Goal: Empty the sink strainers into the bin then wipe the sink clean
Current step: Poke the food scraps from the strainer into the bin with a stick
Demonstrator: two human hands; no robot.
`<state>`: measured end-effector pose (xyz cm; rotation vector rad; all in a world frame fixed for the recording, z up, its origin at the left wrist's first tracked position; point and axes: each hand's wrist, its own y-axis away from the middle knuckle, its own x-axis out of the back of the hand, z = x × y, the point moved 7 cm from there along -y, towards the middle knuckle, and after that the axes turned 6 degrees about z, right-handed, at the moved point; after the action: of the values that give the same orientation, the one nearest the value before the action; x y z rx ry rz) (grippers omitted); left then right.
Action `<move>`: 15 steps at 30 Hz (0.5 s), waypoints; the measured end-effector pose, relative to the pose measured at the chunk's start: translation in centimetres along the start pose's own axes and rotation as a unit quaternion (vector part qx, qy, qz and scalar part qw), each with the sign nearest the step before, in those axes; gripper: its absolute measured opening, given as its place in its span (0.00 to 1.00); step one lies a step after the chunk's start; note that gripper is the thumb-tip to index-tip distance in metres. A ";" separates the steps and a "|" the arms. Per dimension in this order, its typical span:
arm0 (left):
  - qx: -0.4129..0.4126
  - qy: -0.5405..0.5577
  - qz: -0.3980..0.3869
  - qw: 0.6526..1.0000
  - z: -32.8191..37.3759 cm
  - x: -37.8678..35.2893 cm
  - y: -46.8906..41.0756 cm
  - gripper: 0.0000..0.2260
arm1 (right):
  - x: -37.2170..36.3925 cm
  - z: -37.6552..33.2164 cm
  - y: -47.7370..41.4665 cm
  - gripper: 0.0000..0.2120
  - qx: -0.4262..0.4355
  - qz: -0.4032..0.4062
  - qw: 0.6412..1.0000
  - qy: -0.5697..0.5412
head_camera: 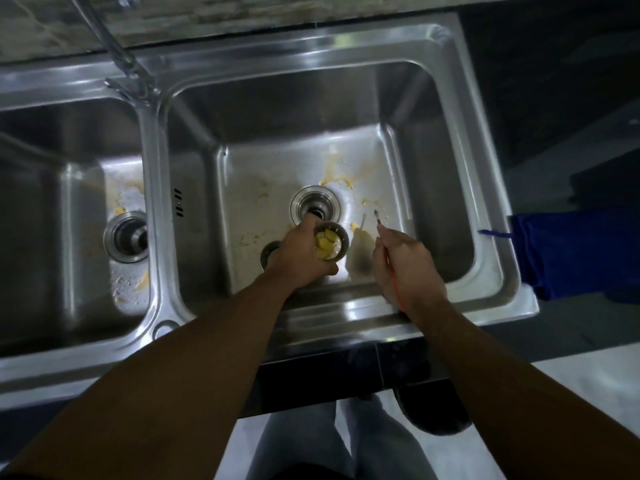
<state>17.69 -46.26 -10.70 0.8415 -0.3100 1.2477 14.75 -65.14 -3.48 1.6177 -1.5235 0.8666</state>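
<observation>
Over the right basin of the double sink, the left hand grips a strainer filled with yellow scraps, just in front of the open drain. The right hand holds a thin red-handled tool near the front rim.
</observation>
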 end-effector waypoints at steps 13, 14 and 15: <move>-0.141 0.055 0.140 0.979 11.1 1.3 7.0 0.34 | 9.0 0.8 8.9 0.19 0.050 0.186 0.958 -0.211; -0.152 0.054 0.142 0.977 12.3 0.8 7.8 0.34 | 9.8 1.7 10.6 0.18 0.068 0.213 0.952 -0.211; -0.166 0.052 0.142 0.975 13.5 0.2 8.7 0.34 | 10.5 2.5 12.4 0.17 0.071 0.245 0.942 -0.220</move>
<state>12.86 -55.02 1.82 0.4525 -0.5517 1.4499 3.07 -72.82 5.20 1.6319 -2.2909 0.9286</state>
